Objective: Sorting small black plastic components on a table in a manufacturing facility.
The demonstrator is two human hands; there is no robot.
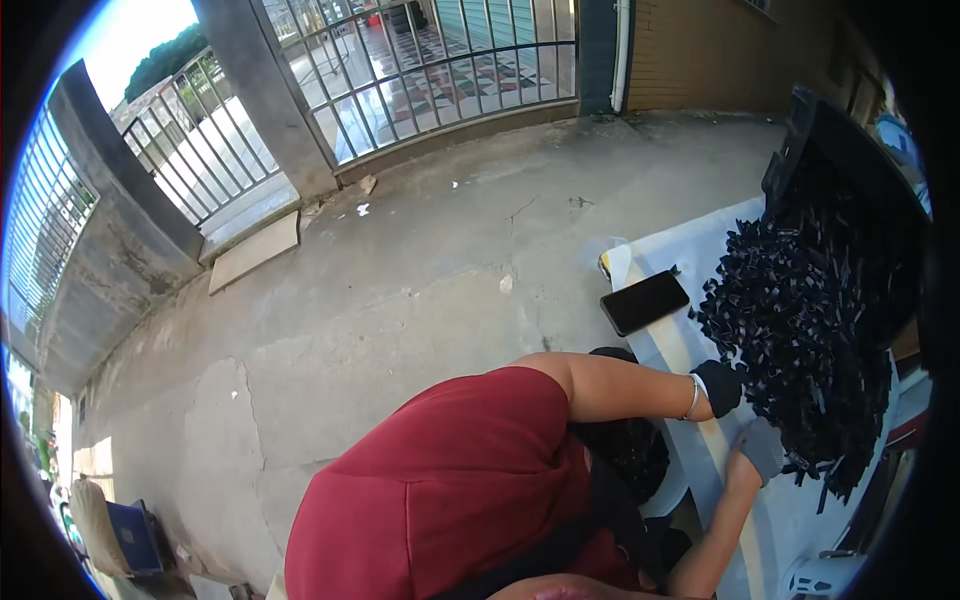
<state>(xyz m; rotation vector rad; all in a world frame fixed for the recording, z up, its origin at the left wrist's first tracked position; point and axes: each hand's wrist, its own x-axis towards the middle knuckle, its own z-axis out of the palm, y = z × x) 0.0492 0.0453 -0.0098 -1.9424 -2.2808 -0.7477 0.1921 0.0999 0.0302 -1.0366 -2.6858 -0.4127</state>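
A large heap of small black pieces (780, 310), likely plastic or rubber, spreads over a pale-covered table at the right. Some of the pieces are long and strip-like. At the heap's near edge is my left hand (720, 388) in a dark glove, with a bracelet at the wrist. Close by, my right hand (762, 450) wears a grey glove and touches the lower edge of the heap. The fingers of both hands blend into the dark pieces, so what they hold is hidden. A black tub (850, 150) lies tipped on its side behind the heap.
A black phone (645, 302) lies on the table (705, 235) near its left corner. Beside my lap, a pale container (672, 492) holds more dark pieces. A white plastic basket (825, 575) is at the lower right. Railings (440, 80) border the concrete floor.
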